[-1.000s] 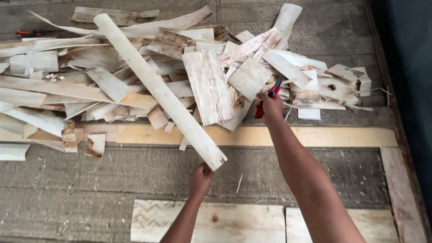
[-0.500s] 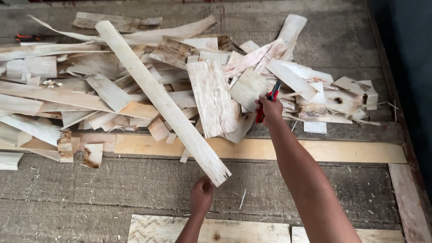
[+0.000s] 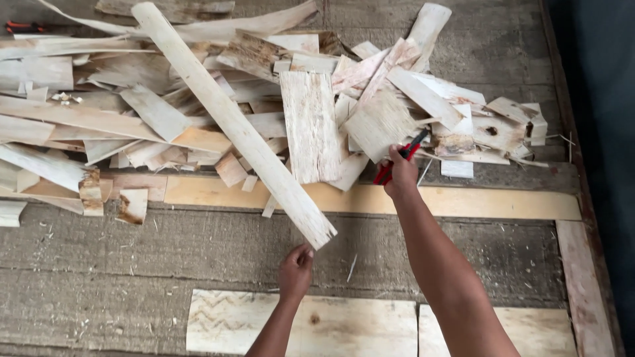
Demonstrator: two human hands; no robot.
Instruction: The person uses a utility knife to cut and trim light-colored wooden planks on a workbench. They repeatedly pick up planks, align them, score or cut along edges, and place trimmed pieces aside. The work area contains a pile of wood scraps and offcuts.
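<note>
A long pale wooden strip [image 3: 231, 125] lies slanted across a heap of thin wood scraps [image 3: 311, 125], its ragged near end pointing at me. My left hand [image 3: 296, 268] sits just below that end, fingers loosely spread, fingertips almost touching it and gripping nothing. My right hand [image 3: 401, 177] reaches to the near edge of the heap and is closed around a red-and-black hand tool [image 3: 405, 153]. The tool's dark tip points at a broad scrap [image 3: 380, 122].
A long pale plank [image 3: 489, 201] runs across the grey board floor [image 3: 165, 251] in front of the heap. Two flat panels [image 3: 225, 324] lie at the near edge. A wooden border [image 3: 582, 277] and a dark drop are on the right.
My right hand with the tool has drawn back from inside the heap to its near edge. My left hand stays under the strip's end.
</note>
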